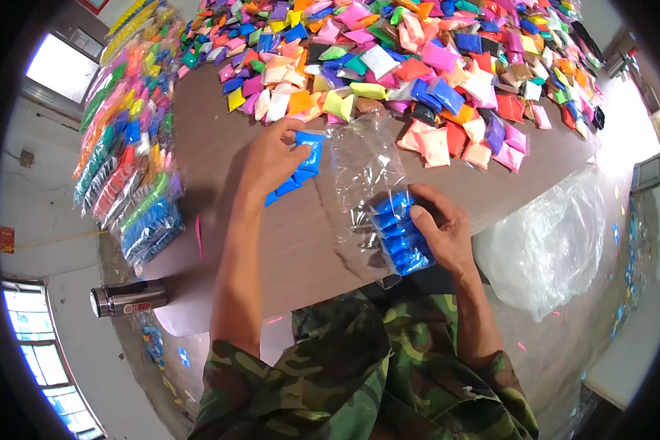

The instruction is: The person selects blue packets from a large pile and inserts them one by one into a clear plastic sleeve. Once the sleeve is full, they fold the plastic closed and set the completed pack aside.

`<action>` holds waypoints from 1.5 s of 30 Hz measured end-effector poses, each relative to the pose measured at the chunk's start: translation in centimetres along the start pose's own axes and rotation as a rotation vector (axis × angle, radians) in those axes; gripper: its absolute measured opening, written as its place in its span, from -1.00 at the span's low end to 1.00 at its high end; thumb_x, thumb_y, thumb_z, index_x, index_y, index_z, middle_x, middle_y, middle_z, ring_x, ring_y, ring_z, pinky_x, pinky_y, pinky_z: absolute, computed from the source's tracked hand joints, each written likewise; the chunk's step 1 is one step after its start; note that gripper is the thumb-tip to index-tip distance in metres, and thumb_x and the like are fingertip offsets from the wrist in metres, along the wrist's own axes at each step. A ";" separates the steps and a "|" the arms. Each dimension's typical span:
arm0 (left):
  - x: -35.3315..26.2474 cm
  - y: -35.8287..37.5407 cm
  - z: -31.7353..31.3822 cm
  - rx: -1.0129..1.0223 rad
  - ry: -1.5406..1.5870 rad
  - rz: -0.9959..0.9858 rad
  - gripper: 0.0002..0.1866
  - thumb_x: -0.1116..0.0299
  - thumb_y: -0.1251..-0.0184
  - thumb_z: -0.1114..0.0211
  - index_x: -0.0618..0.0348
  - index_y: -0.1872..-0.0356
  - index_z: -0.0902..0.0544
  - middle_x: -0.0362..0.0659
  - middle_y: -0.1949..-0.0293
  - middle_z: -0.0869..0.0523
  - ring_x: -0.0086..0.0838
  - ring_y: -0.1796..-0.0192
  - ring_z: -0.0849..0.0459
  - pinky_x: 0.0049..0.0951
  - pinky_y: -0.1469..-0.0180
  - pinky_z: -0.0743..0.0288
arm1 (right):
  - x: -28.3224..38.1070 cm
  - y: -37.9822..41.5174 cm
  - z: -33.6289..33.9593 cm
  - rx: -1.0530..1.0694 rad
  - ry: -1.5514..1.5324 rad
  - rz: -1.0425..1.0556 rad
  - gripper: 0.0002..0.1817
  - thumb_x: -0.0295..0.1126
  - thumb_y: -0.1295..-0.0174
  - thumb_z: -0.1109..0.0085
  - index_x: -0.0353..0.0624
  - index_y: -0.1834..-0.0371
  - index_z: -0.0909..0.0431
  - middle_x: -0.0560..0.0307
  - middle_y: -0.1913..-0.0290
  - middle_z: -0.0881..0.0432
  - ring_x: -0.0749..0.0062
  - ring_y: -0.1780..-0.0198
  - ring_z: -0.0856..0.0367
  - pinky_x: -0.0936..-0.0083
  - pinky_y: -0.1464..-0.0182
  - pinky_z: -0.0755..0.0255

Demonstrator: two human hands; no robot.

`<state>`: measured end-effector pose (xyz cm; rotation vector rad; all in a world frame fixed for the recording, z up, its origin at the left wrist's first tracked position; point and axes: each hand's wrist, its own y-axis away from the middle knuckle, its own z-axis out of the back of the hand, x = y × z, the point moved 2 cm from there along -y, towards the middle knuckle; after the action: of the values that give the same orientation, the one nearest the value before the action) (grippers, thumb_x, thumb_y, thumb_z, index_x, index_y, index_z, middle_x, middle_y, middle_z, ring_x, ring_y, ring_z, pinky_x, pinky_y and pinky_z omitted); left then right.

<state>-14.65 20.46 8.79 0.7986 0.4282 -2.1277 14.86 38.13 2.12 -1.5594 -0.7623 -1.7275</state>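
Observation:
My left hand (pixel 275 154) is closed on blue packets (pixel 306 165), which hang in a short row below its fingers over the table. To the right, my right hand (pixel 441 224) grips the lower part of a clear plastic bag (pixel 363 158). Several blue packets (pixel 400 238) lie stacked in a row inside that bag, under my right thumb. The bag's upper part is slack and see-through, reaching up toward the pile. A gap of table separates the blue packets in my left hand from the bag.
A large heap of small coloured packets (pixel 418 66) covers the table's far side. Filled clear bags of packets (pixel 128 147) are stacked at the left. A metal flask (pixel 128 298) lies near the left edge. A big clear plastic sack (pixel 546 238) is at the right.

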 end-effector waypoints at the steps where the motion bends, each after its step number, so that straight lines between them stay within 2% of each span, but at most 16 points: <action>1: -0.8 0.9 0.6 -0.026 0.034 0.010 -0.48 0.32 -0.27 -0.53 0.22 -0.27 -0.72 -0.04 0.04 -0.87 -0.34 0.17 -0.85 -0.27 0.07 -0.72 | 0.0 -0.1 0.0 -0.006 0.001 -0.004 -0.52 -0.24 -0.45 -0.47 -0.28 -0.32 -0.72 -0.08 -0.26 -0.77 0.26 -0.27 -0.72 0.33 -0.37 -0.54; 4: -2.9 3.7 1.6 -0.024 0.319 0.053 -0.55 0.44 -0.34 -0.48 0.24 -0.25 -0.68 -0.10 0.07 -0.86 -0.52 0.28 -0.81 -0.43 0.21 -0.69 | 0.3 -0.2 -0.3 -0.024 0.030 -0.020 -0.53 -0.23 -0.45 -0.47 -0.27 -0.30 -0.74 -0.09 -0.23 -0.79 0.24 -0.26 -0.73 0.33 -0.37 -0.54; 7: -4.3 6.0 1.7 -0.012 0.363 0.092 -0.63 0.52 -0.37 -0.47 0.25 -0.17 -0.67 -0.16 0.12 -0.85 -0.65 0.32 -0.76 -0.57 0.30 -0.63 | -0.2 -0.4 -0.2 -0.031 0.036 -0.013 -0.54 -0.22 -0.44 -0.47 -0.26 -0.29 -0.75 -0.08 -0.19 -0.81 0.22 -0.26 -0.74 0.31 -0.36 -0.55; 10: -4.6 8.4 -1.0 0.102 0.656 0.087 -0.67 0.49 -0.36 -0.50 0.24 -0.10 -0.66 -0.17 0.18 -0.85 -0.61 0.28 -0.78 -0.53 0.25 -0.64 | 0.0 -0.5 -0.2 -0.030 0.059 0.007 -0.55 -0.23 -0.45 -0.46 -0.25 -0.29 -0.75 -0.07 -0.19 -0.82 0.22 -0.26 -0.74 0.30 -0.36 -0.55; 13: -5.0 8.7 -4.0 0.101 0.523 0.034 -0.65 0.50 -0.34 -0.52 0.23 -0.10 -0.65 -0.19 0.21 -0.84 -0.56 0.24 -0.79 -0.50 0.20 -0.66 | 0.2 -0.5 -0.2 -0.021 0.074 0.020 -0.56 -0.23 -0.46 -0.45 -0.25 -0.28 -0.75 -0.06 -0.18 -0.82 0.22 -0.24 -0.74 0.30 -0.34 -0.56; 16: -5.5 8.2 -5.9 0.015 0.399 -0.097 -0.66 0.48 -0.33 -0.54 0.22 -0.08 -0.67 -0.16 0.20 -0.85 -0.54 0.19 -0.80 -0.46 0.13 -0.69 | 0.2 -0.5 -0.1 -0.013 0.063 0.021 -0.57 -0.24 -0.46 -0.44 -0.27 -0.28 -0.75 -0.05 -0.17 -0.83 0.23 -0.22 -0.76 0.32 -0.32 -0.57; 19: -6.4 8.4 -7.0 0.077 0.303 -0.050 -0.65 0.58 -0.39 -0.49 0.24 -0.15 -0.67 -0.22 0.06 -0.82 -0.60 0.04 -0.77 -0.50 0.06 -0.69 | 0.5 -0.7 -0.1 0.003 0.044 0.028 -0.57 -0.25 -0.48 -0.43 -0.29 -0.28 -0.73 -0.05 -0.15 -0.83 0.27 -0.19 -0.77 0.33 -0.29 -0.59; 22: -7.0 8.4 -8.3 0.071 0.616 -0.104 -0.65 0.59 -0.41 -0.45 0.26 -0.19 -0.69 -0.21 0.05 -0.82 -0.59 0.06 -0.77 -0.48 0.01 -0.69 | 0.9 -0.8 -0.2 -0.015 0.014 0.044 -0.57 -0.26 -0.51 -0.40 -0.30 -0.30 -0.72 -0.05 -0.15 -0.83 0.30 -0.19 -0.77 0.34 -0.28 -0.59; 25: -6.7 8.1 -8.6 0.227 0.499 -0.090 -0.69 0.56 -0.45 -0.41 0.27 -0.17 -0.71 -0.15 0.08 -0.85 -0.56 0.08 -0.79 -0.44 0.03 -0.70 | 0.4 -0.9 -0.1 -0.029 0.018 0.057 -0.58 -0.26 -0.54 -0.37 -0.30 -0.32 -0.72 -0.05 -0.17 -0.83 0.32 -0.19 -0.76 0.35 -0.28 -0.59; 28: -7.1 7.5 -7.7 0.267 0.169 -0.180 -0.72 0.52 -0.46 -0.39 0.25 -0.14 -0.72 -0.07 0.13 -0.85 -0.51 0.13 -0.81 -0.40 0.04 -0.70 | 0.5 -0.9 -0.1 -0.024 0.024 0.056 -0.59 -0.28 -0.54 -0.36 -0.29 -0.33 -0.72 -0.06 -0.18 -0.82 0.30 -0.20 -0.77 0.34 -0.29 -0.59; 31: -6.2 6.9 -7.9 0.320 0.211 -0.206 -0.74 0.48 -0.47 -0.38 0.21 -0.13 -0.73 -0.04 0.16 -0.85 -0.46 0.17 -0.81 -0.34 0.07 -0.69 | 0.5 -1.0 -0.2 -0.028 0.046 0.090 -0.59 -0.29 -0.53 -0.37 -0.27 -0.33 -0.72 -0.09 -0.20 -0.82 0.26 -0.22 -0.77 0.33 -0.30 -0.58; 34: -6.6 6.6 -7.8 0.348 0.209 -0.215 -0.75 0.39 -0.45 -0.36 0.15 -0.09 -0.73 0.11 0.14 -0.83 -0.01 0.18 -0.81 -0.09 0.10 -0.64 | 0.2 -1.0 -0.3 -0.055 0.065 0.122 -0.59 -0.30 -0.52 -0.37 -0.25 -0.33 -0.72 -0.10 -0.21 -0.81 0.23 -0.24 -0.76 0.33 -0.31 -0.57; 37: -6.4 6.3 -8.4 0.344 0.153 -0.276 -0.73 0.41 -0.45 -0.34 0.14 -0.11 -0.74 0.14 0.13 -0.83 0.04 0.11 -0.83 -0.05 0.06 -0.65 | 0.3 -0.9 -0.3 -0.064 0.074 0.094 -0.59 -0.30 -0.52 -0.38 -0.25 -0.34 -0.71 -0.10 -0.21 -0.81 0.21 -0.24 -0.76 0.32 -0.32 -0.56; 40: -5.4 6.1 -9.1 0.394 0.162 -0.262 -0.70 0.53 -0.49 -0.29 0.23 -0.18 -0.73 -0.07 0.14 -0.84 -0.46 0.13 -0.79 -0.37 0.02 -0.68 | 0.2 -0.8 -0.2 -0.051 0.076 0.055 -0.59 -0.30 -0.51 -0.38 -0.24 -0.33 -0.71 -0.09 -0.20 -0.81 0.20 -0.24 -0.76 0.31 -0.32 -0.56; 43: -4.8 6.1 -9.5 0.350 0.266 -0.330 -0.65 0.54 -0.50 -0.26 0.23 -0.24 -0.73 -0.03 0.07 -0.87 -0.40 0.09 -0.82 -0.34 -0.01 -0.69 | 0.6 -0.9 -0.3 -0.046 0.077 0.045 -0.59 -0.29 -0.51 -0.38 -0.25 -0.32 -0.71 -0.10 -0.20 -0.81 0.19 -0.23 -0.77 0.30 -0.31 -0.57; 45: -5.5 6.7 -9.5 0.300 0.292 -0.303 -0.63 0.53 -0.50 -0.26 0.22 -0.28 -0.74 0.01 -0.01 -0.87 -0.34 0.01 -0.85 -0.33 -0.06 -0.70 | 0.7 -0.9 -0.3 -0.051 0.092 0.055 -0.59 -0.30 -0.51 -0.38 -0.26 -0.32 -0.71 -0.09 -0.19 -0.81 0.21 -0.22 -0.77 0.31 -0.31 -0.57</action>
<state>-3.02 24.65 5.17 1.2956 0.4057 -2.3975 13.96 38.39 2.80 -1.5093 -0.6291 -1.7776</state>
